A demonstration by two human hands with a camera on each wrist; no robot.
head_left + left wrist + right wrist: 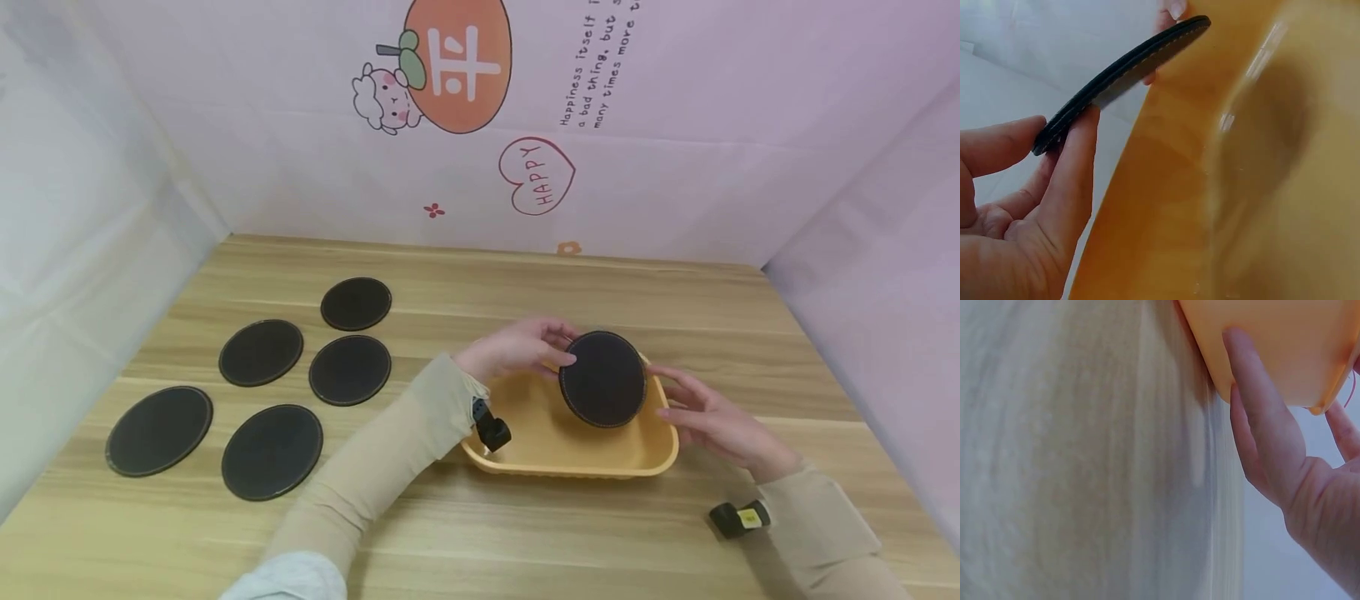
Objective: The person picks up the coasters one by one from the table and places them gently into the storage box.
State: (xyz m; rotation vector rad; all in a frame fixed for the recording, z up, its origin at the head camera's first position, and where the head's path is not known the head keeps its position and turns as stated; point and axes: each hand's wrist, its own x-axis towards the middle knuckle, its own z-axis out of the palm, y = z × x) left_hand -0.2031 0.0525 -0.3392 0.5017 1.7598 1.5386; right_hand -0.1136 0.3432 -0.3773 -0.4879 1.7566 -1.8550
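Observation:
A round black coaster (603, 379) with pale edge stitching is pinched at its left edge between the thumb and fingers of my left hand (517, 348). It is held tilted over a yellow-orange plastic basket (570, 472). In the left wrist view the coaster (1129, 62) appears nearly edge-on, above the basket's inside. At the basket's right end, my right hand (708, 421) holds the rim, thumb and fingertips right at it. The right wrist view shows fingers (1260, 394) of that hand against the outer wall of the basket (1291, 350).
Several more round black coasters lie flat and apart on the left of the wood-grain table (525, 542), including one at the back (356, 303) and one at far left (160, 431). A printed cloth (300, 167) hangs behind, with pale cloth sides left and right.

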